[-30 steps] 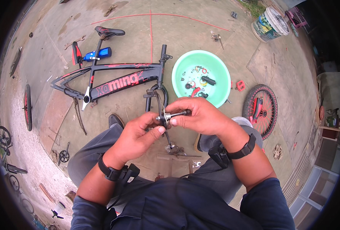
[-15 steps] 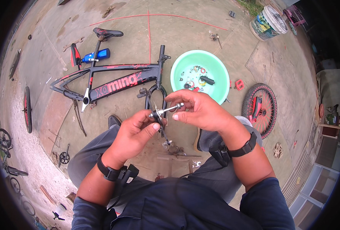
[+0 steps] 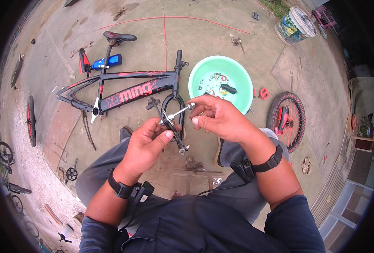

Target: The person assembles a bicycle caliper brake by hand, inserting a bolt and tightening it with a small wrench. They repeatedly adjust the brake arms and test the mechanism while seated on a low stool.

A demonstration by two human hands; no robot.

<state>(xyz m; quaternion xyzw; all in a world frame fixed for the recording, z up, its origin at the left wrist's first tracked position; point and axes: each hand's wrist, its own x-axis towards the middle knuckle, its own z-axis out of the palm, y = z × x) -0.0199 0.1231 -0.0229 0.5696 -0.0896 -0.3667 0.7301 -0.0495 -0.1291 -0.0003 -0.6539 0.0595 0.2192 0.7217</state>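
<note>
Two hands meet above the person's lap, both closed on one small bicycle part. The left hand [image 3: 147, 141] curls its fingers and thumb around a black metal brake arm [image 3: 170, 126], a slim piece that runs tilted from upper left to lower right, with a silvery bolt end showing below the thumb. The right hand [image 3: 220, 118] pinches the tip of a silver metal rod [image 3: 179, 113] between thumb and forefinger; the rod sticks out of the brake arm toward the upper right. Both wrists wear black bands with small black devices and cables.

On the concrete floor [image 3: 153, 38] beyond the hands lies a black and red bicycle frame [image 3: 128, 86] on its side, its black saddle pointing away and a blue bottle [image 3: 109, 62] fixed near the seat tube. Just right of the frame's fork stands a round light-green plastic basin [image 3: 237, 78] holding small parts. Further right a black spoked wheel with red parts [image 3: 286, 118] lies flat. A loose chain [image 3: 87, 130] lies below the frame, near the person's left knee.
</note>
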